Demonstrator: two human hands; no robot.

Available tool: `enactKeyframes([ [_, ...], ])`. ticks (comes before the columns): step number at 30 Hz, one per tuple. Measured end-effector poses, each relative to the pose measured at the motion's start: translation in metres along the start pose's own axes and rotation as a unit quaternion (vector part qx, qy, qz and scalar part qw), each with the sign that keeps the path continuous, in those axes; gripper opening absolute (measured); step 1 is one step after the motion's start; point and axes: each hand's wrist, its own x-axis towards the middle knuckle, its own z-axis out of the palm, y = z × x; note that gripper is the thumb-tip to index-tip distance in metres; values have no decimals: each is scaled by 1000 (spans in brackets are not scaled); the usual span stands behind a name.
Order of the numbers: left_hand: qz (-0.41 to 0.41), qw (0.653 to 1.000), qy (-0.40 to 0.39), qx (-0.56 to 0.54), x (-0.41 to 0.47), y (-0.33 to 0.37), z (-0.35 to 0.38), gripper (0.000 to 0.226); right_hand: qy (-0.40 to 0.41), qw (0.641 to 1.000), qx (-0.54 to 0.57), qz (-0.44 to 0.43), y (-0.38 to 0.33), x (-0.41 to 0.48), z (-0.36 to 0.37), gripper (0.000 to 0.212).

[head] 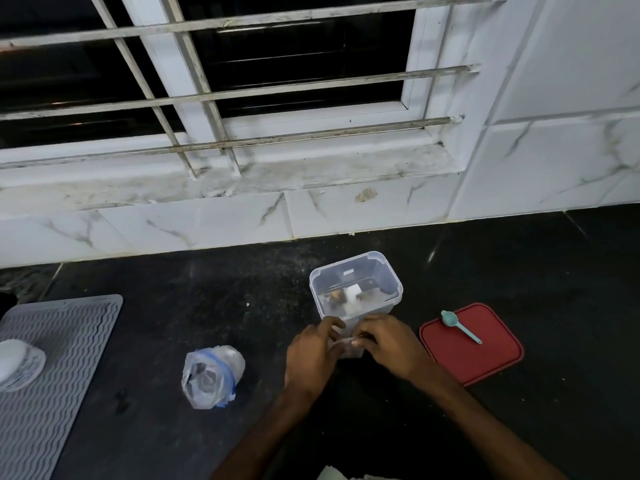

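Fingers (333, 323) curled, pinched small clear plastic pouch (348, 348) between left hand (311, 355) and right hand (389, 344), just before open clear rectangular plastic tub (360, 268) on black counter (156, 306). Judged midway: pouch not yet stowed, flat red square lid (481, 358) off, carrying teal plastic spoon (460, 327); closing left.

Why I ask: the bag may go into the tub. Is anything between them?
Nothing visible. The left hand and right hand pinch the bag just before the tub, whose top is open; the red lid lies aside, spoon on it.
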Motion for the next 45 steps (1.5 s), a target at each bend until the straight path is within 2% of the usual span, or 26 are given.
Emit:
enactKeyframes([
  [3,-36,998,16,-38,1,-2,-7,19,16,1000,12,-4,-4,3,-6,8],
  [6,-32,999,29,-30,2,-3,-14,12,28,1000,-11,-4,-11,4,-10,6],
  [9,0,999,47,2,3,1,-19,12,56,995,-76,-5,-18,3,-9,6],
  [12,52,994,72,68,5,4,-24,14,83,994,-73,11,-21,4,-15,5],
  [14,65,989,99,85,10,4,-30,12,73,996,-42,17,-22,7,-27,2],
  [17,82,985,142,49,26,5,-40,6,21,999,-26,3,-25,18,-56,11],
  [20,120,981,152,17,47,17,-54,6,0,997,-76,-2,-29,39,-79,18],
  [23,154,980,127,23,70,24,-67,15,14,991,-135,-2,-32,64,-91,13],
  [26,128,987,103,-6,84,19,-74,35,11,984,-180,1,-34,84,-93,9],
  [30,75,990,123,-8,83,0,-72,29,3,975,-220,-6,-28,103,-73,19],
  [32,66,991,118,-12,78,-9,-66,22,-39,974,-225,6,-21,109,-53,25],
  [35,71,993,95,-3,62,-23,-52,16,-160,969,-178,55,-5,111,-22,25],
  [39,41,999,-16,23,37,-26,-28,21,-218,970,-106,35,10,114,-15,20],
  [41,12,998,-57,30,28,-22,-18,35,-191,977,-88,18,11,114,-21,20],
  [43,-10,998,-60,32,24,-18,-12,44,-115,991,-67,9,11,110,-27,22],
  [45,-13,998,-45,32,22,-15,-10,43,-33,999,-17,1,10,98,-33,21],
])
